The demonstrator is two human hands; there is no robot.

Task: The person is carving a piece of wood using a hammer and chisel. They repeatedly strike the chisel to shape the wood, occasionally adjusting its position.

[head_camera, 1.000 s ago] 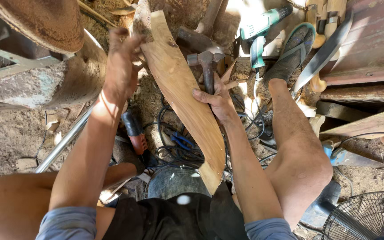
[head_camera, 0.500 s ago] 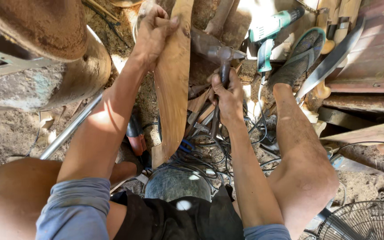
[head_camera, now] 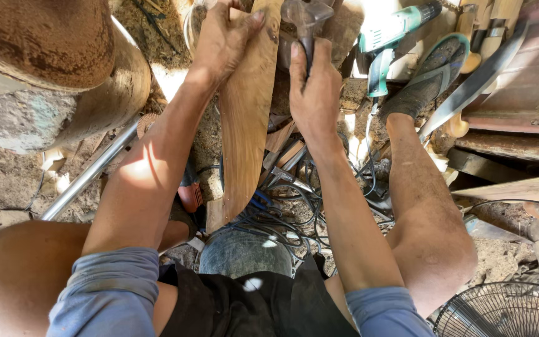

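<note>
1. Left hand (head_camera: 223, 40) lies flat on the far end of the wooden plank (head_camera: 244, 118), fingers spread over its face and thumb hooked at the edge, pressing rather than closed round it.
2. Right hand (head_camera: 313, 93) is clenched tight on the dark handle of a hatchet-like tool (head_camera: 305, 15), whose metal head shows at the far edge of the view, just right of the plank's top.
3. Over the last second the plank has swung from a slant, near end pointing right, to standing nearly straight away from the person, with its near end resting by the tangle of cables (head_camera: 282, 212) above the grey stone block (head_camera: 244, 253).
4. Over that second the right hand has come up from a lower spot beside the plank to a place level with the left hand, so tool and board now meet at the far end; judging by this, the wood is braced for work on its upper edge.
5. Right of the hands a green power drill (head_camera: 394, 31) lies on the ground, and the person's sandalled foot (head_camera: 428, 78) is planted beside it.
6. Left of the plank a metal pipe (head_camera: 88, 175) runs slantwise across the dirt, and a fan grille (head_camera: 506, 312) shows at the near right corner.
</note>
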